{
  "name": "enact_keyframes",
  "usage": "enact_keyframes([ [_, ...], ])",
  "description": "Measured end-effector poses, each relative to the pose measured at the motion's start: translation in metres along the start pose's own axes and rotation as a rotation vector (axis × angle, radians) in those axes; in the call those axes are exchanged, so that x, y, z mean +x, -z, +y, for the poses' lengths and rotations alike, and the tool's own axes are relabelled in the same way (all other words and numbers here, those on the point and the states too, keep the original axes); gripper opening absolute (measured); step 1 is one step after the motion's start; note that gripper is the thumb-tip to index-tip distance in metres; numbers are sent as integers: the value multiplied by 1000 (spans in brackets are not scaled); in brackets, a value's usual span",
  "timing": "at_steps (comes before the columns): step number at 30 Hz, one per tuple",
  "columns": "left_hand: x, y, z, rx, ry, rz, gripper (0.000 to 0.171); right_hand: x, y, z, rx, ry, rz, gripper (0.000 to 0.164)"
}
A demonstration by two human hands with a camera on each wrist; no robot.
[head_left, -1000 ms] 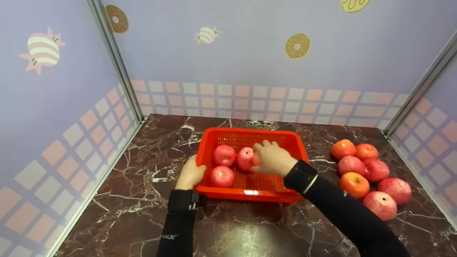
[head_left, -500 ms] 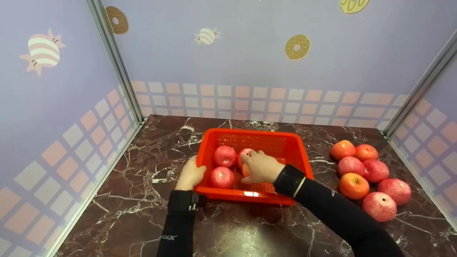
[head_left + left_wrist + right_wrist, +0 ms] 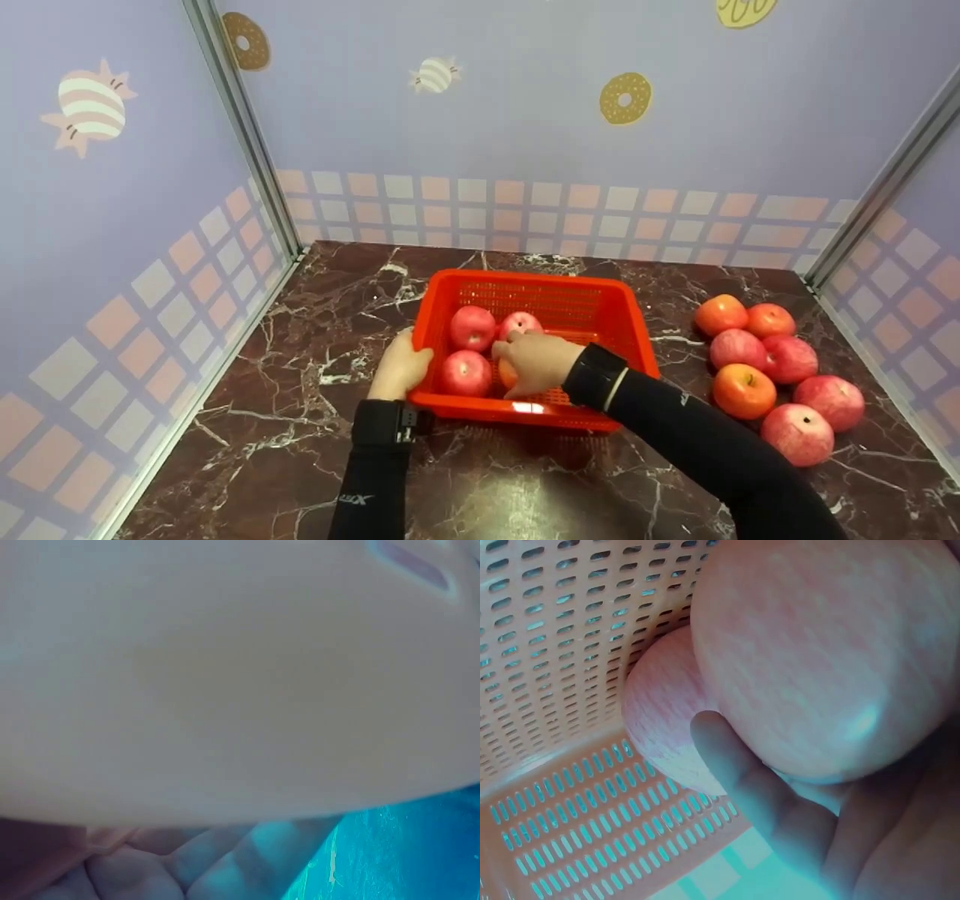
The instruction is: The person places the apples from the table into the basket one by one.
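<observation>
My left hand (image 3: 403, 366) grips the left rim of a red plastic basket (image 3: 636, 330). In the left wrist view the basket's wall (image 3: 225, 705) fills most of the picture, with part of my fingers (image 3: 202, 862) beneath it. Inside the basket my right hand (image 3: 541, 361) holds an orange-red apple (image 3: 817, 660), low near the front; the hand covers much of it in the head view. Three red apples lie around it: one at the back left (image 3: 472, 328), one at the front left (image 3: 466, 373) and another just behind my fingers (image 3: 520, 323).
Several apples (image 3: 791, 357) lie grouped on the dark marbled table (image 3: 300, 465) to the right of the basket, near my right forearm. Patterned wall panels (image 3: 487, 135) enclose the table at the back and both sides.
My right hand has moved left and toward the front of the basket with the apple, lower among the others. The basket's right side has shifted slightly. My left hand stays at the rim.
</observation>
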State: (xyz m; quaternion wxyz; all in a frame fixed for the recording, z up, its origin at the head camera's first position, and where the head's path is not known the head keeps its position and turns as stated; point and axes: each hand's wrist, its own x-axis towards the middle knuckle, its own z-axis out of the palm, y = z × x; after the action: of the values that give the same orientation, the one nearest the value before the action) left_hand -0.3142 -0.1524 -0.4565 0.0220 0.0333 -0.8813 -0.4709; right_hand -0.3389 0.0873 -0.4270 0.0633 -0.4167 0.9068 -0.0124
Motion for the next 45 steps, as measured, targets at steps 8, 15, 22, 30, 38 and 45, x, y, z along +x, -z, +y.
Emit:
enact_keyframes([
  [8, -1, -1, 1, -3, -2, 6, 45, 6, -5, -2, 64, 21, -18, 20],
  [15, -1, -1, 1, -1, 2, 3, 45, 7, -7, -1, 92, 12, -14, 12],
  [22, 0, -1, 0, -7, -6, 6, 43, 6, -7, 1, 112, 39, 11, 7],
  [30, -1, -1, 0, -11, 3, 0, 45, 6, -5, 3, 143, 66, 18, 6],
  [38, 0, 0, 1, -19, 2, 2, 43, 6, -3, 6, 204, 102, 12, 11],
  [45, -1, 0, 2, 4, -5, 6, 46, 4, 0, 6, 215, 118, 27, 13],
])
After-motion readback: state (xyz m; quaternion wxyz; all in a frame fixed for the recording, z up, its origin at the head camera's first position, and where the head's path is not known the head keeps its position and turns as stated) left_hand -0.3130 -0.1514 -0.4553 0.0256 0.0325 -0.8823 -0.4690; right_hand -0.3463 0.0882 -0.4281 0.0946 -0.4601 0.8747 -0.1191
